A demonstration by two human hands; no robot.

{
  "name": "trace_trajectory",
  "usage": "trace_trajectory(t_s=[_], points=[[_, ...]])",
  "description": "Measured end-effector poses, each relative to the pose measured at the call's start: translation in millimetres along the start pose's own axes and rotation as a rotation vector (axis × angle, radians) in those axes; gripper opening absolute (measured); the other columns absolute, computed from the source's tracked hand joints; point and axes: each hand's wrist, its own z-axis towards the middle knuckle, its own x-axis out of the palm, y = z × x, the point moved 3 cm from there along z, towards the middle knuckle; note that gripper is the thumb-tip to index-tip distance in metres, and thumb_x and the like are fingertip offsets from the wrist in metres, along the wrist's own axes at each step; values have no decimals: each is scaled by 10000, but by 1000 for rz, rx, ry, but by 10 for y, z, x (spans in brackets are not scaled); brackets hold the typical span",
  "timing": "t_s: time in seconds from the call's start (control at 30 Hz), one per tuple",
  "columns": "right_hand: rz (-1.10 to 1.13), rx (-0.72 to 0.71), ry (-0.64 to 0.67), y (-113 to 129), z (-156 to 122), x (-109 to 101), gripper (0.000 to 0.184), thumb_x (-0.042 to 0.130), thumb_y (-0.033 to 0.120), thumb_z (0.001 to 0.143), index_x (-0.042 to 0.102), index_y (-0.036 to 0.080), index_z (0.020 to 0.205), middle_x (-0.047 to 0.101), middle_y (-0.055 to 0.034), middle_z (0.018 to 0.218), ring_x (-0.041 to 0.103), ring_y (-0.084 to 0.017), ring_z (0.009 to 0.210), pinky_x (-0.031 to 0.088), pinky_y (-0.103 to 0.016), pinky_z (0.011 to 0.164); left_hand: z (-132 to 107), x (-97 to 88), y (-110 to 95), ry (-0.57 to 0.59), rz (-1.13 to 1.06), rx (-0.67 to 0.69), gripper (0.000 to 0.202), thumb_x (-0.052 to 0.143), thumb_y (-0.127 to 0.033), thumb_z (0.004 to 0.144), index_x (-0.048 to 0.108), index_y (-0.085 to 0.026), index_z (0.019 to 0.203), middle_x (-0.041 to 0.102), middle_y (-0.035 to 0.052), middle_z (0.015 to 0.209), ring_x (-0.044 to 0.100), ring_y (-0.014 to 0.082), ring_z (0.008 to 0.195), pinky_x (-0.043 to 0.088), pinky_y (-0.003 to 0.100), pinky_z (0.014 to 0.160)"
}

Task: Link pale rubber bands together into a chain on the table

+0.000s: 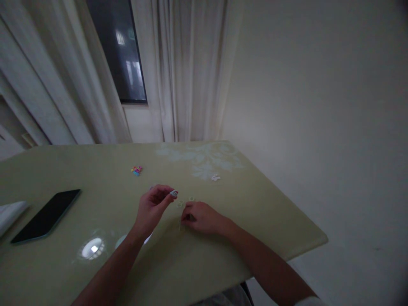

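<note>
My left hand (153,207) is raised a little above the pale green table (95,263), its fingers pinched on a small white piece (174,194). My right hand (200,217) rests on the table just to the right, fingers curled and pressed down on something I cannot make out. Two or three small pale ring-like pieces (180,204) lie on the table between the hands.
A black phone (46,215) lies flat at the left, with a white object (9,214) at the left edge. A small cluster of coloured bits (137,170) and a white bit (216,177) lie farther back. Curtains and a dark window stand behind; the table's right edge drops off.
</note>
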Motion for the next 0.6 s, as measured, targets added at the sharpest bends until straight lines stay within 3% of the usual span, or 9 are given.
trace_trajectory(t_s=[0.27, 0.4, 0.6], points=[[-84, 66, -69, -75, -28, -122, 108, 708, 184, 888, 785, 171, 964, 685, -50, 951, 607, -156, 806, 436, -253, 751, 19, -30, -4, -13, 9, -19, 317, 889, -427, 731, 791, -187, 913, 777, 32, 808, 706, 150, 710, 590, 256, 689], [-17, 28, -31, -72, -24, -98, 79, 761, 202, 844, 777, 168, 914, 681, -45, 939, 604, -156, 804, 432, -245, 742, 12, -32, -20, -18, 11, -3, 280, 899, -407, 719, 774, -188, 841, 761, 18, 766, 690, 138, 699, 576, 232, 667], [-114, 132, 7, -24, -19, -44, 98, 752, 224, 807, 762, 168, 888, 687, -52, 891, 591, -170, 760, 408, -258, 690, -1, -37, -8, -20, 13, -9, 254, 898, -387, 714, 782, -188, 821, 772, 33, 786, 707, 157, 725, 598, 257, 693]])
